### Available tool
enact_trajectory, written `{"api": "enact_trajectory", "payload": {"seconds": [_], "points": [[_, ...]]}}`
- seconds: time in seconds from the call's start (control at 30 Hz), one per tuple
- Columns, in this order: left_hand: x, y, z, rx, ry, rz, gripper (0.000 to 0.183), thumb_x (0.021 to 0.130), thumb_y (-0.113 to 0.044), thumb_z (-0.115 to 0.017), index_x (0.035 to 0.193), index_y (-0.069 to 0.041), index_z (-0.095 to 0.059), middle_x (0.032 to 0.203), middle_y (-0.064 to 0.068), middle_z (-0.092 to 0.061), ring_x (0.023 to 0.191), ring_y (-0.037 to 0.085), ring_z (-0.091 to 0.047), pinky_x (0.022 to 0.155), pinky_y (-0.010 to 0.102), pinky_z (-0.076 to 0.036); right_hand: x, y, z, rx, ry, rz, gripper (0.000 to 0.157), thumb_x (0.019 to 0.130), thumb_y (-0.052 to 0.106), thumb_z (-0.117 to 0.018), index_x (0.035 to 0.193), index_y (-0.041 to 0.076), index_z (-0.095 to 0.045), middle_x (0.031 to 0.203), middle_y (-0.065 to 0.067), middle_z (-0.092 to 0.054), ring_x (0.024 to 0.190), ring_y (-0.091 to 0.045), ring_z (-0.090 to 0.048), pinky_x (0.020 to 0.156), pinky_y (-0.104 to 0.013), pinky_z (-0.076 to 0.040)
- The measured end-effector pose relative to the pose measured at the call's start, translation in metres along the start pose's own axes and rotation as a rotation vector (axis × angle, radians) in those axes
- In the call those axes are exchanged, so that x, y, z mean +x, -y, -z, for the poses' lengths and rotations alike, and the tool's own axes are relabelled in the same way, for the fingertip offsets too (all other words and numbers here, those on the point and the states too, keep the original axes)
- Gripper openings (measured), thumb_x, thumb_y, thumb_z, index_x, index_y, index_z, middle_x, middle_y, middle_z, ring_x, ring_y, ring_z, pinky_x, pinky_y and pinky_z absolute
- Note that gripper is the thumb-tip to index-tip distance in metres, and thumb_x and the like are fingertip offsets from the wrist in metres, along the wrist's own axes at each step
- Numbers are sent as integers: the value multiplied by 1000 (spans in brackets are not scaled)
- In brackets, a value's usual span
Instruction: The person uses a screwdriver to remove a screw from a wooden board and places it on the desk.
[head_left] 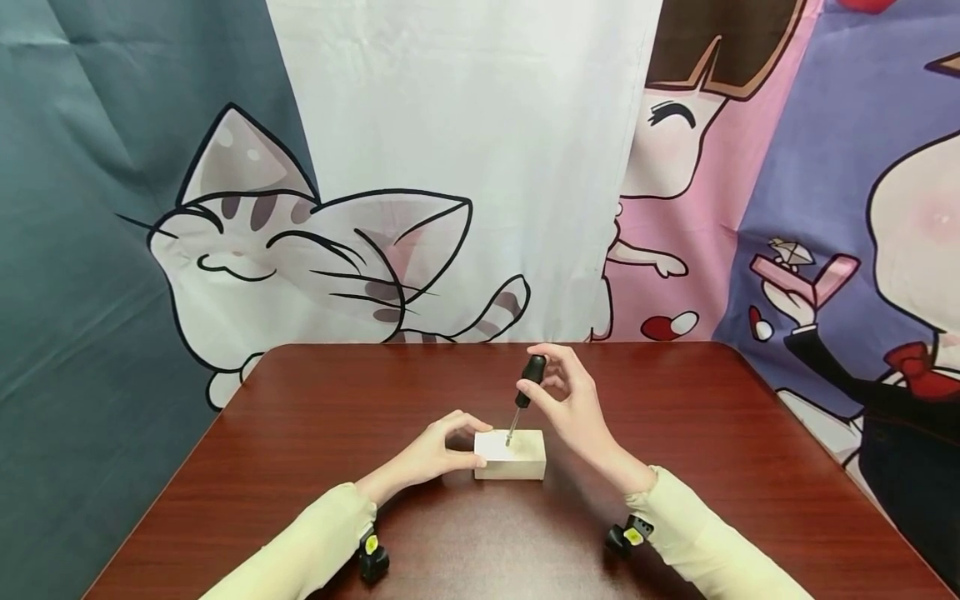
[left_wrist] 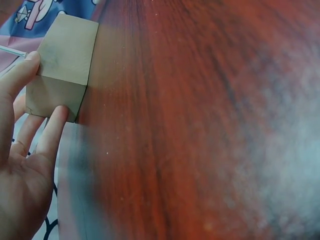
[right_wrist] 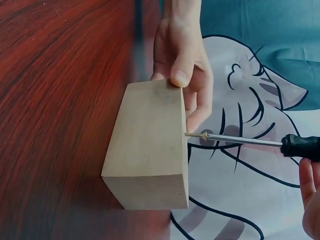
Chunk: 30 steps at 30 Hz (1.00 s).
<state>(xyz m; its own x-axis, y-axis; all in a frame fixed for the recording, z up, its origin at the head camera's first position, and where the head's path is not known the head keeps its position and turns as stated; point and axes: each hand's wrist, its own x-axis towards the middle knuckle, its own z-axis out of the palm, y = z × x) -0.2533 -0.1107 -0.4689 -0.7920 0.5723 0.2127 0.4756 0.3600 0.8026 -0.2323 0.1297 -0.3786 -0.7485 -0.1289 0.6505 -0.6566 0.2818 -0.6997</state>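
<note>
A pale wooden block (head_left: pixel 510 468) lies on the table, and my left hand (head_left: pixel 442 448) grips its left end between thumb and fingers. In the left wrist view the thumb of that hand (left_wrist: pixel 30 160) presses near the block's upper edge, with fingers at its end face. My right hand (head_left: pixel 573 408) holds a screwdriver (head_left: pixel 533 371) by its black handle, slightly tilted, tip down. In the right wrist view a brass-coloured screw (right_wrist: pixel 195 134) stands part way out of the block's top face. The screwdriver's metal shaft (right_wrist: pixel 245 140) meets the screw head.
The reddish-brown wooden table (head_left: pixel 360 392) extends all round the block. Behind its far edge hangs a curtain (head_left: pixel 480 125) printed with a cartoon cat and figures. Small black devices are strapped at both wrists, such as the right wrist camera (head_left: pixel 628 535).
</note>
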Motion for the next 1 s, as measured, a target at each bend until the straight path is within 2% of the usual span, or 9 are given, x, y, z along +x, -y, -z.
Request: {"api": "enact_trajectory", "payload": {"seconds": [0.17,0.27,0.37,0.43,0.53,0.67,0.73,0.87,1.0], "points": [[0,-1,0,-2,-14,-4,44,84,-13,-79,125,-10,-64,118,10,-63,107,27,-63,95,46,-50,1,-5,2,-1,28,28,47,84,-1,-74,127,6,-59,106,-12,-62,88,-5,-62,78,-17,-53],[-1,0,0,4,-11,-1,43,84,-16,-79,124,-13,-65,117,7,-64,107,23,-63,95,42,-51,1,-8,3,-8,45,53,47,85,2,-74,129,11,-60,108,-10,-64,91,-4,-63,80,-18,-54],[-1,1,1,0,-5,-4,42,84,-22,-80,123,-19,-65,116,3,-64,107,17,-63,96,36,-50,1,-10,5,25,72,71,49,87,4,-73,134,14,-59,111,-9,-65,95,-8,-65,83,-21,-56],[-1,2,2,-5,1,-8,42,84,-27,-80,123,-22,-65,116,0,-63,107,15,-63,96,33,-50,2,-10,7,56,101,73,51,90,4,-70,138,16,-57,114,-8,-66,99,-11,-67,85,-22,-56],[-2,-3,4,-21,3,-11,42,84,-27,-80,123,-22,-65,116,1,-63,108,16,-63,96,35,-50,3,-12,7,101,156,70,54,95,4,-63,145,20,-49,120,-7,-67,105,-13,-68,90,-24,-55],[-2,-3,4,-22,1,-5,42,84,-26,-80,123,-22,-65,116,1,-63,108,16,-63,96,35,-50,5,-13,5,114,171,62,51,97,-1,-56,145,14,-44,123,-10,-67,106,-11,-68,94,-22,-53],[-2,2,3,-21,5,-9,43,84,-29,-80,123,-24,-65,117,0,-63,108,15,-63,96,33,-49,4,-12,2,97,133,43,48,95,-3,-59,140,10,-46,123,-12,-67,104,-10,-68,89,-21,-54],[-2,1,2,-27,12,-18,42,84,-28,-80,123,-23,-65,117,1,-63,108,15,-63,96,33,-50,5,-1,-1,46,39,-12,43,88,-2,-70,128,4,-54,109,-13,-67,84,-11,-68,68,-21,-53],[-1,1,3,-24,8,-17,42,83,-27,-80,123,-24,-65,117,-1,-63,108,14,-62,96,33,-49,8,18,1,49,23,-22,40,85,-3,-73,120,-1,-56,91,-15,-64,70,-12,-66,59,-23,-50]]}}
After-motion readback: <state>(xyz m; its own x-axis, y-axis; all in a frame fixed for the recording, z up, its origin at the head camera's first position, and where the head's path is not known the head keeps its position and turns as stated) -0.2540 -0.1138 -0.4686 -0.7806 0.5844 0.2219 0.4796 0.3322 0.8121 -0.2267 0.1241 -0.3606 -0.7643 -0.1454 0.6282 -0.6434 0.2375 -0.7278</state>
